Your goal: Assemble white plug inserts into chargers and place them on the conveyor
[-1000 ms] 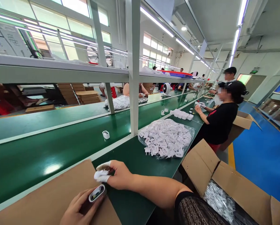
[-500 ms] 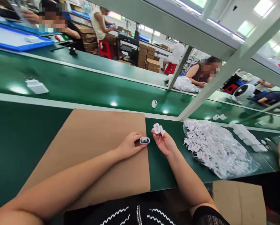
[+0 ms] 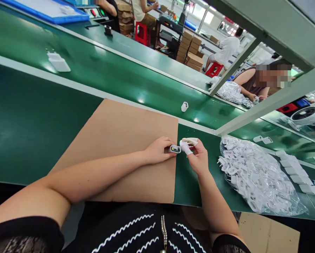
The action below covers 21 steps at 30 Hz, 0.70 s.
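Note:
My left hand rests over the cardboard's right edge, its fingers closed round a white charger housing. The housing's open end faces me and shows circuit parts inside. Close to that end is my right hand, with white coverings on the thumb and a fingertip. Those fingers pinch a small white plug cover, mostly hidden by them. Cover and housing are very near each other; whether they touch I cannot tell. Beneath my left forearm lies the brown cardboard sheet.
To the right lies a clear plastic bag full of white plug covers, with a row of white housings beyond. A lone housing and a pronged charger are on the green strip. A metal post slants across. Co-workers sit farther back.
My right hand has turned and brought the plug cover up to the open end of the housing. My left hand still holds the housing. The camera view has tilted and shifted.

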Each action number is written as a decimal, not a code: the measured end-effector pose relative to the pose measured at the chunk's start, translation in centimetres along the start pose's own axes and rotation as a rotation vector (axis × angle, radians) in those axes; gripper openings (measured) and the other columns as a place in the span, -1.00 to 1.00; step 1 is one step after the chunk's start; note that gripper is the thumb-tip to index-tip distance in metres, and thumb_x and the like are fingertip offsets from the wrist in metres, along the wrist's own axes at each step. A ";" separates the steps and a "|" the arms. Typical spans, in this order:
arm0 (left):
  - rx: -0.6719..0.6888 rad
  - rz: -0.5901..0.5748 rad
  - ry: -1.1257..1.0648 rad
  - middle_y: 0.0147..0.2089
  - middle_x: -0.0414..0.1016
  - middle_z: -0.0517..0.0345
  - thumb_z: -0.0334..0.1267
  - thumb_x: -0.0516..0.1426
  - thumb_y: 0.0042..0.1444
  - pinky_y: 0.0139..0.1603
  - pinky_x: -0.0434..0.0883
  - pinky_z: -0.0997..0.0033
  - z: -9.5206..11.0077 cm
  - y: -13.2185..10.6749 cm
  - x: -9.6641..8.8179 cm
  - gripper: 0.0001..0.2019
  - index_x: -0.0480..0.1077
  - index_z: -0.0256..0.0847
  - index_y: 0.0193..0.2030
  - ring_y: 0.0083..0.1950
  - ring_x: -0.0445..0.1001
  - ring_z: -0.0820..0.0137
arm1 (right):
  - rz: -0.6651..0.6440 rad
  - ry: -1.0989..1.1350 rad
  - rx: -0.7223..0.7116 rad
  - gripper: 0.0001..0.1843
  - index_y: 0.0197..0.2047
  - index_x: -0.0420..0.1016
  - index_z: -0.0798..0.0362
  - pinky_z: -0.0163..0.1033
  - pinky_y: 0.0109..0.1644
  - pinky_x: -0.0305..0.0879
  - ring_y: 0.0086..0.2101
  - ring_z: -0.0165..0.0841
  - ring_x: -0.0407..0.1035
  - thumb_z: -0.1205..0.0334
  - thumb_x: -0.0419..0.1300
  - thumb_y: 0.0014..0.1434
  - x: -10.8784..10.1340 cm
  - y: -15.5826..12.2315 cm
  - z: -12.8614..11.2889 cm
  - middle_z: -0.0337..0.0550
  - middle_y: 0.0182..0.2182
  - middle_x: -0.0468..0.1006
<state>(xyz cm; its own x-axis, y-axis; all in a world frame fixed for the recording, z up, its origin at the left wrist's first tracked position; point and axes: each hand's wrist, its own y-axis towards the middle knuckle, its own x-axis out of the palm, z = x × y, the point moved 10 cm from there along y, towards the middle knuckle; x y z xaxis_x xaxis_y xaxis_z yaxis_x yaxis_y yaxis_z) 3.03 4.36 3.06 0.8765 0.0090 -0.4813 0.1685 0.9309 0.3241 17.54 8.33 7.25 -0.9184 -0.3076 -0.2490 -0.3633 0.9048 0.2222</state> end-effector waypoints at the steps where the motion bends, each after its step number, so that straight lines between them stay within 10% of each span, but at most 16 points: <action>1: -0.002 -0.002 0.002 -0.11 0.58 0.00 -0.09 0.32 0.17 0.02 0.45 0.19 -0.1 0.0 0.0 -0.73 0.56 -0.21 -0.10 -0.05 0.50 0.21 | -0.007 -0.004 -0.016 -0.69 -0.01 0.65 -0.09 -0.21 -0.15 0.49 -0.19 -0.33 0.49 0.10 0.40 0.16 0.1 -0.1 -0.1 -0.12 -0.07 0.58; 8: 0.023 0.019 -0.005 -0.11 0.59 0.01 -0.12 0.31 0.17 0.05 0.44 0.19 0.0 0.0 0.0 -0.76 0.56 -0.22 -0.12 -0.05 0.50 0.23 | -0.133 0.095 0.105 -0.63 -0.06 0.61 -0.02 -0.16 -0.19 0.53 -0.27 -0.33 0.51 0.04 0.45 0.08 1.0 0.3 1.4 -0.11 -0.16 0.62; 21: 0.000 -0.009 -0.028 -0.09 0.57 0.01 -0.07 0.29 0.21 0.06 0.42 0.20 -0.1 -0.1 0.0 -0.75 0.59 -0.20 -0.11 -0.02 0.48 0.22 | -0.204 -0.734 -0.469 -0.82 -0.05 0.63 -0.01 -0.15 -0.16 0.37 -0.21 -0.20 0.37 0.25 0.22 0.32 3.7 -1.0 -2.7 -0.09 -0.32 0.52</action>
<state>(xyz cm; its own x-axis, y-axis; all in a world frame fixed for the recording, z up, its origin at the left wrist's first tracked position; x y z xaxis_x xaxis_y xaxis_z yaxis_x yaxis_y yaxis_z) 2.98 4.28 2.96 0.8871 -0.0091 -0.4615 0.1762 0.9308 0.3202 14.11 5.51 8.69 -0.5553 -0.0375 -0.8308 -0.6832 0.5902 0.4300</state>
